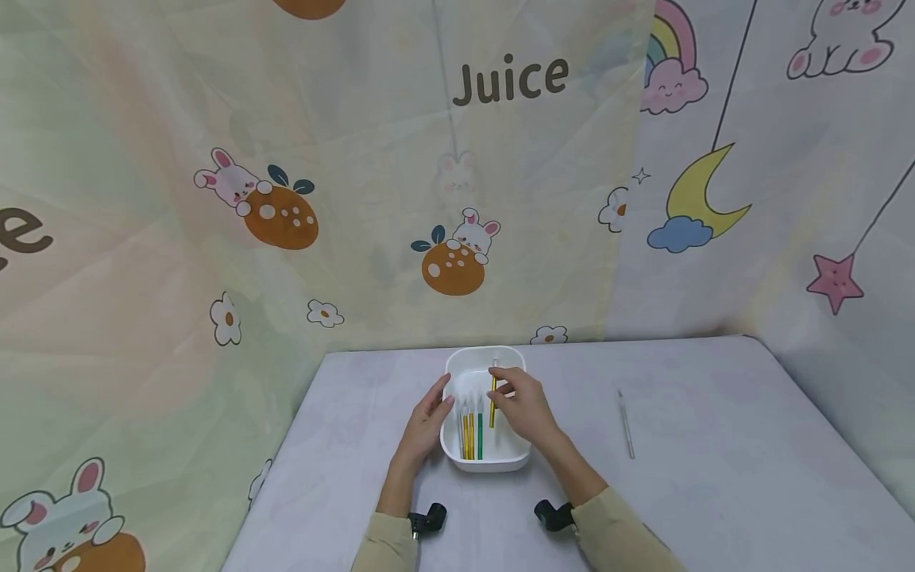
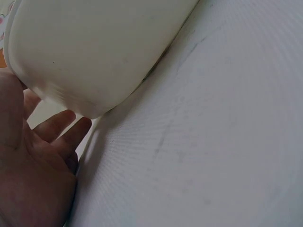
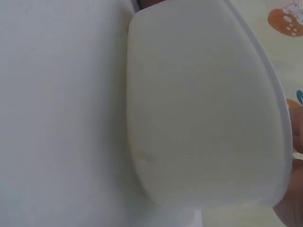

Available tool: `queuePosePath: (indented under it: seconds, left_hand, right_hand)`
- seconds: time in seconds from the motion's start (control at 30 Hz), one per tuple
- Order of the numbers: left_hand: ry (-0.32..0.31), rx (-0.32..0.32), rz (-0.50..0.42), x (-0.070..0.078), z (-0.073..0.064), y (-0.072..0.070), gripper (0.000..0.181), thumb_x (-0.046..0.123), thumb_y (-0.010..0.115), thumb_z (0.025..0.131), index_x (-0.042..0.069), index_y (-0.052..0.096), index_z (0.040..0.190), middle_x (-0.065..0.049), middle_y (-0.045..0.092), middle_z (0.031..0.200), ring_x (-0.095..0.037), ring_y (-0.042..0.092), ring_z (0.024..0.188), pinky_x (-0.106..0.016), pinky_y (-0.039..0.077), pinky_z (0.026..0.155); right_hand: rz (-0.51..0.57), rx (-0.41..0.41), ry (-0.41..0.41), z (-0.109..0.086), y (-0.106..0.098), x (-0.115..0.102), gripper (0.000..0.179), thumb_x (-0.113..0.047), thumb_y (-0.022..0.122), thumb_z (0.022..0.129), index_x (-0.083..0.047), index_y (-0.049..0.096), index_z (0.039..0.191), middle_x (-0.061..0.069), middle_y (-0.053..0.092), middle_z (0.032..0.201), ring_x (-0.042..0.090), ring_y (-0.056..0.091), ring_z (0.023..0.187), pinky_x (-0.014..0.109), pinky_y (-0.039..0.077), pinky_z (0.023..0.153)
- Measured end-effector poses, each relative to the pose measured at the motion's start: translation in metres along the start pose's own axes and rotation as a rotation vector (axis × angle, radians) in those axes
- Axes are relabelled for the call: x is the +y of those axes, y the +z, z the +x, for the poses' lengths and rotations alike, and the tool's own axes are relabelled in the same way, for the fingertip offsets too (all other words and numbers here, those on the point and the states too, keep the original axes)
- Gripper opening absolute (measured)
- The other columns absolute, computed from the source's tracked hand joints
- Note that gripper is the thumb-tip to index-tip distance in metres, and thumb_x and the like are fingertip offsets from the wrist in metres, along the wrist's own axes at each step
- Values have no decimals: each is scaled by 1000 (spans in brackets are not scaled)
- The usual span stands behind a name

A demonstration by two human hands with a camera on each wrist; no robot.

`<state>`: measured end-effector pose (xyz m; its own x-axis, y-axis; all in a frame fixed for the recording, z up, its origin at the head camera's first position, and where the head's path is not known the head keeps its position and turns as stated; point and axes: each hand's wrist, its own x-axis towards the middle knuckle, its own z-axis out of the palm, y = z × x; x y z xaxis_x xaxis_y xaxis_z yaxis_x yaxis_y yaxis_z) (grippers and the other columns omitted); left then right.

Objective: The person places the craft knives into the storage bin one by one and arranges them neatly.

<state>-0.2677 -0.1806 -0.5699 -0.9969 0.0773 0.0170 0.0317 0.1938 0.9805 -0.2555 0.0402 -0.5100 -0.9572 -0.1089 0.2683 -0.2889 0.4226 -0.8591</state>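
A white basin point(image 1: 493, 465) stands on the table in the head view, with several slim sticks inside, yellow ones point(image 1: 468, 437) and a green one point(image 1: 480, 437) among them, their upper ends pale and clear. My right hand point(image 1: 525, 403) reaches over its right rim and pinches a slim yellow stick point(image 1: 492, 415) upright above the basin floor. My left hand point(image 1: 423, 427) holds the basin's left wall, thumb at the rim. The left wrist view shows the left fingers point(image 2: 75, 135) against the outer wall. From the right wrist, the basin wall point(image 3: 203, 109) hides most of the right hand.
One clear slim stick point(image 1: 626, 425) lies on the table point(image 1: 729, 477) to the right of the basin. Patterned cloth point(image 1: 386, 159) hangs close behind the table and along its sides. Black wrist mounts point(image 1: 429, 519) sit at both cuffs.
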Motion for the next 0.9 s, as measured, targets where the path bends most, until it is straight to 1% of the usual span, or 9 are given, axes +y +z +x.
queuePosePath:
  seconds: [0.1, 0.17, 0.33, 0.43, 0.57, 0.7, 0.83, 0.9]
  left_hand:
    - [1, 1, 8, 0, 0, 0, 49, 33, 56, 108, 38, 46, 156, 5, 32, 170, -24, 24, 160, -51, 24, 129]
    - [3, -2, 9, 0, 0, 0, 49, 33, 56, 108, 37, 46, 156, 4, 31, 171, -25, 24, 160, -52, 24, 128]
    - [-5, -1, 14, 0, 0, -1, 50, 35, 56, 108, 37, 45, 157, 6, 33, 170, -25, 25, 160, -52, 25, 128]
    - [-8, -1, 15, 0, 1, 0, 50, 36, 57, 107, 38, 45, 156, 8, 33, 169, -24, 26, 160, -51, 25, 128]
    - [1, -1, 16, -1, 0, -1, 49, 35, 56, 108, 39, 46, 156, 6, 33, 170, -25, 25, 160, -52, 25, 128]
    - [-4, 6, 19, -1, 0, -1, 49, 36, 57, 107, 42, 46, 155, 6, 33, 170, -23, 25, 160, -50, 24, 129]
    - [-8, 4, 20, 0, 0, -1, 49, 37, 57, 107, 42, 46, 154, 7, 33, 170, -22, 25, 160, -50, 24, 129]
    - [1, 3, 23, 0, 0, 0, 49, 36, 57, 107, 41, 46, 155, 5, 32, 170, -24, 25, 160, -51, 24, 129]
  right_hand:
    - [1, -18, -11, 2, 4, 0, 46, -1, 77, 92, -5, 66, 136, 16, 68, 126, 18, 72, 90, 26, 64, 73]
    - [-5, -31, -3, 3, 6, 1, 46, -2, 77, 92, -5, 66, 136, 16, 69, 127, 17, 72, 91, 25, 63, 73]
    - [-70, -47, 21, 2, 10, 4, 45, -5, 78, 92, -5, 67, 136, 11, 70, 125, 16, 71, 94, 23, 62, 72]
    - [-104, -68, 20, 2, 10, 4, 45, -6, 78, 92, -5, 67, 135, 11, 70, 125, 17, 71, 95, 24, 62, 71]
    - [-143, -104, 25, 3, 11, 2, 45, -7, 78, 92, -5, 67, 136, 14, 70, 128, 17, 71, 94, 25, 63, 72]
    - [-181, -127, 31, 4, 12, 2, 45, -7, 78, 92, -5, 67, 135, 14, 70, 127, 17, 72, 94, 27, 64, 74]
    - [-215, -161, 46, 4, 14, 1, 43, -7, 78, 93, -4, 67, 135, 14, 70, 127, 17, 72, 94, 28, 64, 74]
    - [-221, -178, 61, 5, 14, 1, 43, -7, 77, 93, -4, 67, 135, 13, 71, 127, 18, 72, 94, 29, 64, 75]
